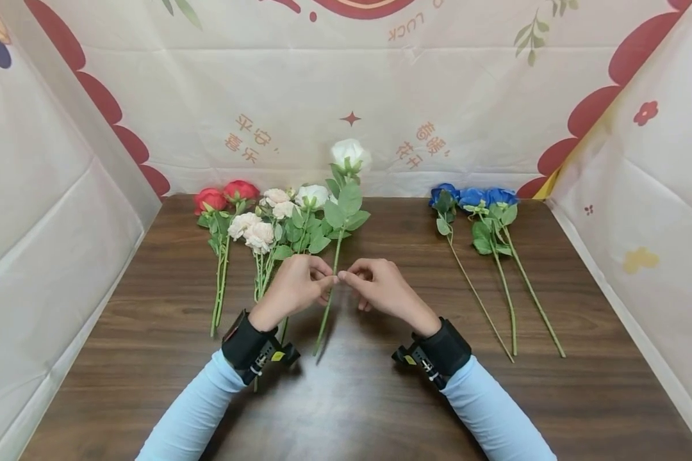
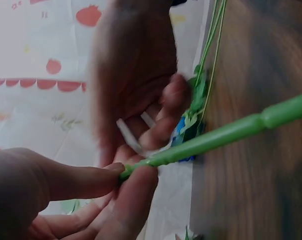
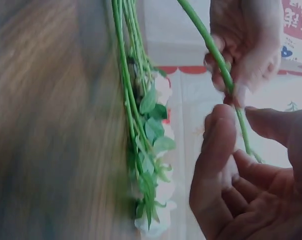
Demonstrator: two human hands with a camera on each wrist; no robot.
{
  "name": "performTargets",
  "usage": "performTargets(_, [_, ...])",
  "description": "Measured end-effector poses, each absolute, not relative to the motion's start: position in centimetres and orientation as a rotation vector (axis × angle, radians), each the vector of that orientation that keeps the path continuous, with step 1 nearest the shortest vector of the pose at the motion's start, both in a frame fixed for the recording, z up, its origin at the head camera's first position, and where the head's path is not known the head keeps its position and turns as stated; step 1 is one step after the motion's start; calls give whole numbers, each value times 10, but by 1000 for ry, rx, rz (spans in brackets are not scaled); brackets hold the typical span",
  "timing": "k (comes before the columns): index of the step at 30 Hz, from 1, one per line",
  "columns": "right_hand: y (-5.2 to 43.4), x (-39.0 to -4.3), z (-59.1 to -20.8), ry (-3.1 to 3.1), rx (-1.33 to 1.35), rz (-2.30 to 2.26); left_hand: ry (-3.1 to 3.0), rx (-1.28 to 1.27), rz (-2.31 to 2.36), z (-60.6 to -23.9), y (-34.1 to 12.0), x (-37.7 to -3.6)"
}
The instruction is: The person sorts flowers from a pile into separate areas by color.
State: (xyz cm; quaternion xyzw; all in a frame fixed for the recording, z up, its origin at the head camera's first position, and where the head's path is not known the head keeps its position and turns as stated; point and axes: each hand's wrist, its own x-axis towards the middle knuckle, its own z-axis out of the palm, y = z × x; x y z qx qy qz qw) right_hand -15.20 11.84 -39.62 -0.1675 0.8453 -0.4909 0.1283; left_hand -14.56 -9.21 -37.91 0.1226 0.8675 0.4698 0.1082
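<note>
My left hand (image 1: pixel 296 288) pinches the green stem of a white rose (image 1: pixel 348 153) between thumb and fingertips. The rose is held upright, bloom at the top, its leaves (image 1: pixel 348 205) just above my grip. In the left wrist view the stem (image 2: pixel 215 137) runs out from the pinch to the right. My right hand (image 1: pixel 386 291) is close beside it, thumb and forefinger at the stem. From the right wrist view, these two fingertips stand apart, with the stem (image 3: pixel 244 132) showing in the gap between them.
On the brown table (image 1: pixel 346 410) lie red roses (image 1: pixel 210 200) at left, then pale pink flowers (image 1: pixel 259 235) and another white rose (image 1: pixel 313 196) behind my left hand. Three blue roses (image 1: pixel 473 197) lie at right. Printed cloth walls (image 1: pixel 346 83) enclose the table.
</note>
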Motion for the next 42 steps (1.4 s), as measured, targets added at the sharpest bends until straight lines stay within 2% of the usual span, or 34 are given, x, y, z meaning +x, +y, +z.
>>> performTargets(10, [111, -147, -392, 2440, -477, -1643, 2471, 419, 1495, -384, -77, -139])
performTargets(25, [115, -151, -390, 2498, -451, -1598, 2468, 451, 1480, -380, -75, -135])
performTargets(33, [141, -169, -402, 2639, -343, -1429, 2595, 409, 1372, -381, -80, -136])
performTargets(42, [200, -195, -416, 2795, -167, -1130, 2656, 398, 1343, -382, -87, -138])
